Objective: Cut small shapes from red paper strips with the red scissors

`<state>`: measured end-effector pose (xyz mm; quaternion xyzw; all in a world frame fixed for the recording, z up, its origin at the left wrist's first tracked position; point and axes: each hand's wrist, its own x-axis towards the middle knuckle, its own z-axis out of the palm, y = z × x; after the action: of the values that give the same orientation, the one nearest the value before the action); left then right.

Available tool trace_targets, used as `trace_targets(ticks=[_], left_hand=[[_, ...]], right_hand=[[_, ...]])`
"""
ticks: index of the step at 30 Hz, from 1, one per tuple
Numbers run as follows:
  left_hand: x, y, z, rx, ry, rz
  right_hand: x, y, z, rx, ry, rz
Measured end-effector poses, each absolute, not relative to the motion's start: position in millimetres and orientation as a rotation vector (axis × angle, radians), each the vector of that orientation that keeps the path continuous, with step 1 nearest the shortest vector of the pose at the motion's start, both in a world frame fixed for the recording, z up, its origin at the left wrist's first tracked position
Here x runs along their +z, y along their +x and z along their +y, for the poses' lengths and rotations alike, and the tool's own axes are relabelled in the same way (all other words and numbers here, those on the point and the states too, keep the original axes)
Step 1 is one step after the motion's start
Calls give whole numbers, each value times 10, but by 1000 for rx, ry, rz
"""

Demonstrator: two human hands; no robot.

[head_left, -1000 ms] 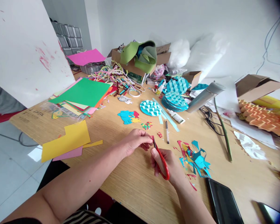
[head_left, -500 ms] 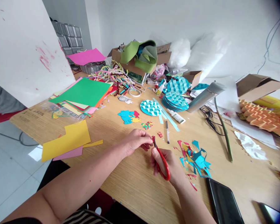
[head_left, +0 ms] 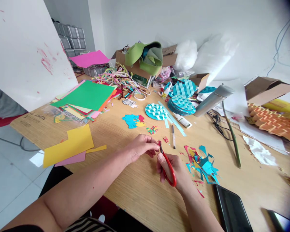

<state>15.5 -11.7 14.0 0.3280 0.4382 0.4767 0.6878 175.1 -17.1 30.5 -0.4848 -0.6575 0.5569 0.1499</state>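
Red-handled scissors [head_left: 170, 170] are gripped in my right hand [head_left: 172, 166], their blades pointing up and away from me. My left hand [head_left: 143, 147] pinches a small piece of red paper [head_left: 159, 142] at the blade tips; most of that piece is hidden by fingers and blades. Just beyond lie a tiny red paper cutout [head_left: 165, 139] and a little heap of red, green and yellow bits [head_left: 152, 130]. Fish-like paper shapes in blue [head_left: 130, 121], red and yellow lie farther off. A pen [head_left: 173, 137] rests right of the blades.
Paper scraps [head_left: 205, 164] and a black phone [head_left: 232, 209] lie at the right. Yellow paper [head_left: 70, 145] and a stack topped by a green sheet [head_left: 87, 95] are at the left. Glue [head_left: 183, 120], turquoise textured discs [head_left: 181, 104] and a grey cylinder [head_left: 214, 100] stand farther back.
Both hands have shifted very slightly to the right, along with the scissors and the red paper. Everything else on the table lies as before.
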Motion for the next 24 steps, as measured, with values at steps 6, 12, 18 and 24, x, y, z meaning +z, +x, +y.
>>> trace_targets(ticks=[6, 12, 18, 24], left_hand=[[145, 152, -113, 1073, 731, 956], [140, 145, -115, 1054, 757, 963], [147, 136, -113, 1040, 752, 950], [162, 128, -112, 1047, 728, 969]], right_hand=[[280, 1751, -166, 1596, -1395, -1897], [262, 1750, -170, 1615, -1351, -1891], [318, 1753, -174, 1608, -1386, -1893], [323, 1758, -174, 1620, -1395, -1877]])
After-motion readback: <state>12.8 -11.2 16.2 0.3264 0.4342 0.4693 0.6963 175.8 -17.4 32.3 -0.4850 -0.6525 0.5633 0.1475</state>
